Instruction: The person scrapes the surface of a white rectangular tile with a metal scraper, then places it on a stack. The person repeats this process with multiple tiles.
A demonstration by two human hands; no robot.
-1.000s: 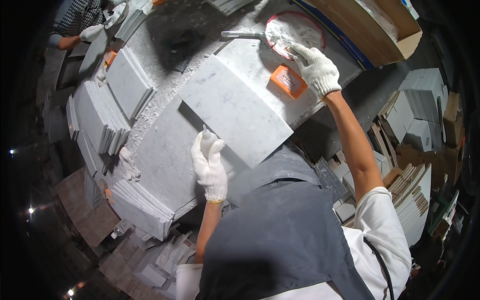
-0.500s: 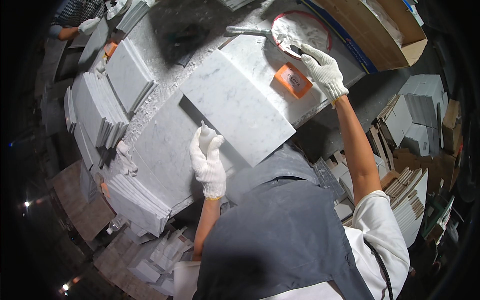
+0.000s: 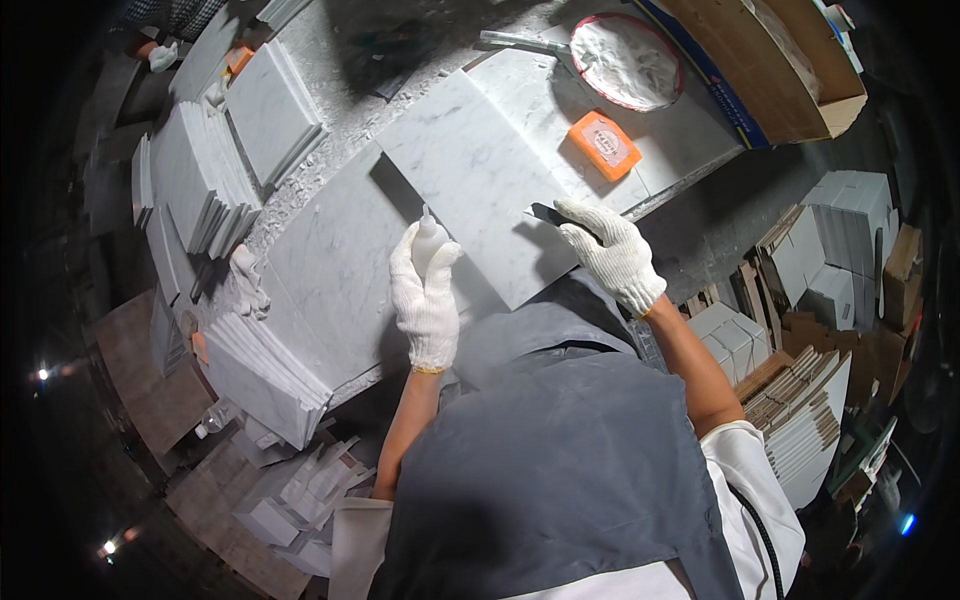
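My left hand [image 3: 424,300], in a white knit glove, grips a small white squeeze bottle [image 3: 429,238] with its thin nozzle pointing up. The bottle is beside the left edge of a grey-veined marble tile [image 3: 465,150], which lies across other slabs and overhangs toward me. Over the tile's near right part, my gloved right hand [image 3: 617,260] holds a slim black tool [image 3: 549,213] with a pale tip pointing left; its exact kind is unclear. An orange block [image 3: 605,146] with a pale label lies beyond the right hand. Past it sits a red-rimmed bowl [image 3: 683,77] of white powder or paste.
A clear tube-like item [image 3: 520,41] lies left of the bowl. A cardboard box [image 3: 780,90] stands at far right. Stacked marble tiles [image 3: 200,185] and a crumpled glove [image 3: 247,280] are at left. Bundled cartons [image 3: 850,220] stand at right. Another person's gloved hand [image 3: 163,56] shows top left.
My right hand has come back from the bowl's rim to above the tile, and the black tool now shows in it. The left hand still holds the bottle. The view has shifted slightly.
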